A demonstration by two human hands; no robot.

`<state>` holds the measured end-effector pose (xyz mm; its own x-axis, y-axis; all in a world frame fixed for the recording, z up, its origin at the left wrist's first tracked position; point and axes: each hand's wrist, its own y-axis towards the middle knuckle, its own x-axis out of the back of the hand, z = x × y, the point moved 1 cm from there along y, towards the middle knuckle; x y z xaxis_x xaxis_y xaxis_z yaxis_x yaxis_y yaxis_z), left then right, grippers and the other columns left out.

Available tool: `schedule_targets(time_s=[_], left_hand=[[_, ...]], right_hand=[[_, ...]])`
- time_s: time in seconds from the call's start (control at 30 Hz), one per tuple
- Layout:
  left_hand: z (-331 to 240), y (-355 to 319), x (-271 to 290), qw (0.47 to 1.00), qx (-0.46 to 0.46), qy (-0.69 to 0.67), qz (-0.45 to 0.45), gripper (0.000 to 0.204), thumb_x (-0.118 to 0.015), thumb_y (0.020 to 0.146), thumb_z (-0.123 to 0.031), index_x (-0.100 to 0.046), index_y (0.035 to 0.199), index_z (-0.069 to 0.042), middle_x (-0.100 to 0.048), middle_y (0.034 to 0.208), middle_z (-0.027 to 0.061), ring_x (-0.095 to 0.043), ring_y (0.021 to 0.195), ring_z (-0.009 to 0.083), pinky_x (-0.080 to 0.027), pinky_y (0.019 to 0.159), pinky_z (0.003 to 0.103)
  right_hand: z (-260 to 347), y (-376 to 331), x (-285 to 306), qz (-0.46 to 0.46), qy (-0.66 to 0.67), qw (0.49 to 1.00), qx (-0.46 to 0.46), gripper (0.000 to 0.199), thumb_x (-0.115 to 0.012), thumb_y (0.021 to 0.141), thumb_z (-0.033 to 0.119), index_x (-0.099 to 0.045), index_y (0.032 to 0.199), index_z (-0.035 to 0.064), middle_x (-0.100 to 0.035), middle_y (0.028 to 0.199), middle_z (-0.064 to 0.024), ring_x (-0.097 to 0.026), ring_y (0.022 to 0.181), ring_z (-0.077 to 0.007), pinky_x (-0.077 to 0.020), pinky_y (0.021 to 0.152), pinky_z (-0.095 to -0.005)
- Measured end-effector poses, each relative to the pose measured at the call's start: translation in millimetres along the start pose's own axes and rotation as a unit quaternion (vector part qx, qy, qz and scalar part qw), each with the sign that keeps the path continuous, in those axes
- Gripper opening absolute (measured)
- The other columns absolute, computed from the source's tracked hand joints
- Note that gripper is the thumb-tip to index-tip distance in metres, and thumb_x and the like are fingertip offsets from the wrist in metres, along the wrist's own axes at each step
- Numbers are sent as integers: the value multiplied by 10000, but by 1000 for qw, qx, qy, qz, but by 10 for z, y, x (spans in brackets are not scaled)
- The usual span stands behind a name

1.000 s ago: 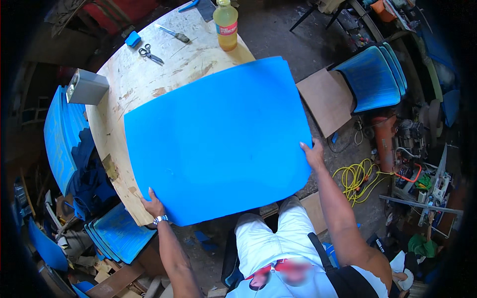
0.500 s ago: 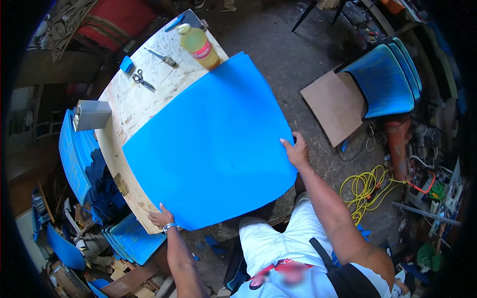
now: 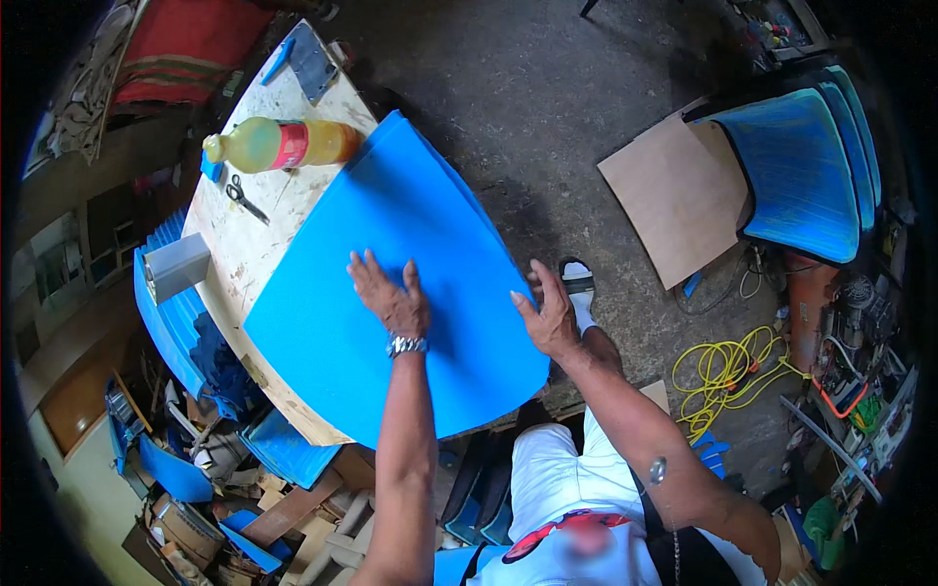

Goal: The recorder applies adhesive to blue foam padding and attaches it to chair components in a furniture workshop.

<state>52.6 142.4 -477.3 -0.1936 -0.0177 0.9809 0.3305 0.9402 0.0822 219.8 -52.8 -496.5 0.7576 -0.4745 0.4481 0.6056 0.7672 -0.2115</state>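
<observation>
Hands both flat, fingers spread, left hand [image 3: 391, 298] at centre and right hand [image 3: 547, 314] at near edge of one large blue plastic sheet [image 3: 391, 293] on pale wooden table [image 3: 259, 249]; one yellow drink bottle [image 3: 283, 143], one pair of scissors [image 3: 244, 198].

Blue sheet [image 3: 391, 283] hides most of tabletop [image 3: 244, 244]; items along right rim too small to tell.

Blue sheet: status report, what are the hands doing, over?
Left hand flat on blue sheet. Right hand flat at its edge. Bottle beside far corner.
</observation>
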Motion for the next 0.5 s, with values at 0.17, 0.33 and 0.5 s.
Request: schedule_targets(time_s=[0.17, 0.33, 0.5], left_hand=[[-368, 145, -252, 990, 92, 70, 75, 889, -459, 933, -612, -201, 1545, -21, -130, 1638, 154, -65, 1514, 360, -31, 1188, 583], [-373, 129, -293, 994, 37, 64, 82, 875, -459, 931, -612, -203, 1558, -58, -129, 1642, 141, -93, 1515, 340, -66, 1188, 558], [-73, 92, -121, 994, -2, 41, 103, 848, -476, 921, -600, -239, 1555, -89, -154, 1639, 133, -122, 1511, 331, -93, 1188, 531]], right_hand=[[206, 542, 94, 145, 92, 984, -54, 499, -656, 925, 301, -553, 1279, -35, -614, 1178, -210, -615, 1074, -371, -498, 897, -437], [57, 462, 209, 100, 70, 991, -61, 427, -627, 954, 294, -593, 1238, -24, -638, 1141, -211, -654, 1027, -313, -535, 843, -408], [868, 1093, 67, 156, 255, 935, -191, 546, -575, 981, 403, -529, 1308, -31, -602, 1188, -236, -660, 1019, -314, -564, 804, -429]])
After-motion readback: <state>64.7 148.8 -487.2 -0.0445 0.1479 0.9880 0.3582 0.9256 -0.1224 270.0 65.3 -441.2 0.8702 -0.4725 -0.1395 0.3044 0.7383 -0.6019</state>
